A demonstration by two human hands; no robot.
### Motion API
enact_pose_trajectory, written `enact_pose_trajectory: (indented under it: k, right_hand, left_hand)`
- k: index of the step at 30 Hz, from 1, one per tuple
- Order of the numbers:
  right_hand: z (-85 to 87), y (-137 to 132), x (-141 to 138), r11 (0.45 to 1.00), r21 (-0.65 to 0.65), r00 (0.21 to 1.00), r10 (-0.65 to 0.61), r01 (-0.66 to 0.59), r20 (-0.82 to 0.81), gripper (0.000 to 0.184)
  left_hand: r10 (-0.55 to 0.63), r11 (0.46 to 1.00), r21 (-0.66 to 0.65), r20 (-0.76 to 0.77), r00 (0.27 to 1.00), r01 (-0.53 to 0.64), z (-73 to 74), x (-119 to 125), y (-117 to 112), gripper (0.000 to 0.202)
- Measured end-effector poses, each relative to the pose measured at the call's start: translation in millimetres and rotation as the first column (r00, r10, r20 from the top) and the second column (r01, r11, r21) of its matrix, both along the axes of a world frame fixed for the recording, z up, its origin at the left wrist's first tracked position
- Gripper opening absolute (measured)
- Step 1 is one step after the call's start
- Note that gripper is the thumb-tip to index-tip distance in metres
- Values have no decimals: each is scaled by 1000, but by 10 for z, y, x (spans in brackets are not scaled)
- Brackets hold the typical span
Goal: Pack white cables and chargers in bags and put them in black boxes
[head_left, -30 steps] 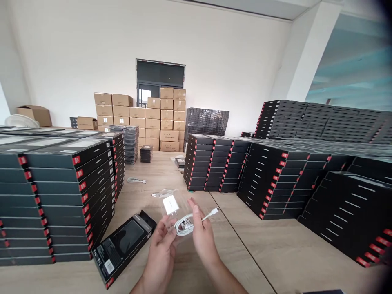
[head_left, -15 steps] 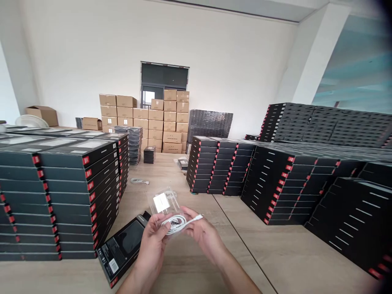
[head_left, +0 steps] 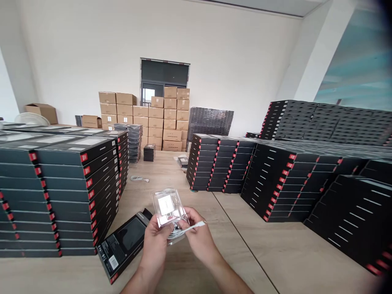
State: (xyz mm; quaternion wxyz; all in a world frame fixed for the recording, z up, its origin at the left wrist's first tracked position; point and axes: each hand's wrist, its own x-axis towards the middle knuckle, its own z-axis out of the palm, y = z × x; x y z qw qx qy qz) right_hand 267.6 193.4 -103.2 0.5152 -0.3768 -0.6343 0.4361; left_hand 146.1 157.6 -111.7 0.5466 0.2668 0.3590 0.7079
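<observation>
Both hands meet above the wooden table [head_left: 196,265]. My left hand [head_left: 157,243] is closed on a clear plastic tray [head_left: 168,208] that holds a white charger plug. My right hand [head_left: 198,237] pinches a coiled white cable [head_left: 190,228] against the tray, its connector end sticking out to the right. An open black box [head_left: 124,243] with red marks lies flat on the table just left of my left hand.
Tall stacks of black boxes stand at the left [head_left: 61,196] and at the right [head_left: 290,179]. Brown cartons [head_left: 153,118] are piled by the far wall. A loose white cable [head_left: 139,178] lies further back on the table.
The coiled cable has been drawn in under the clear tray, and the tray now stands more upright between my hands. Both hands have closed in together.
</observation>
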Motion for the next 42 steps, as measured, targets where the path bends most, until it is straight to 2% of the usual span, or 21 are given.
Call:
enact_pose_trajectory:
  k: [2,4,8,10,14,16,19,27,32,38,42]
  right_hand:
    - [3,-10,-3,999,-32,1000,-5,5,3,29]
    - [15,-30,18,996,-89,1000,4,-5,-11,33]
    - [3,-69,41,972,-200,992,127,-127,-17,41]
    - [-19,-66,28,967,-209,989,145,-146,-22,44]
    - [-38,-13,20,975,-224,995,-16,-6,-99,50]
    - [-23,8,36,975,-220,986,-70,35,-154,44]
    - [9,5,48,983,-177,972,-84,44,-221,35]
    - [78,-98,-69,984,-104,946,-167,143,-278,42]
    - [102,-108,-111,980,-88,905,-198,177,-376,33]
    - [112,-138,-105,975,-117,917,-216,187,-335,24]
    - [141,-176,-118,981,-105,949,-185,163,-254,22]
  left_hand:
    - [-6,999,-31,4,1000,6,-8,-22,5,34]
    - [-78,996,-37,28,997,79,1,-63,-3,36]
    - [-254,967,61,133,958,248,63,-137,-46,46]
    - [-244,969,79,205,948,232,102,-162,-58,49]
    - [-115,993,69,267,957,100,156,-231,-37,51]
    - [-87,995,73,263,961,70,162,-269,-20,50]
    - [-103,992,90,240,965,83,144,-294,-13,51]
    - [-153,983,126,169,974,133,104,-186,-60,58]
    - [-176,969,189,90,980,157,93,-111,-74,58]
    - [-157,968,201,20,987,150,60,-48,-77,56]
    - [-175,967,198,64,983,159,98,-39,-88,54]
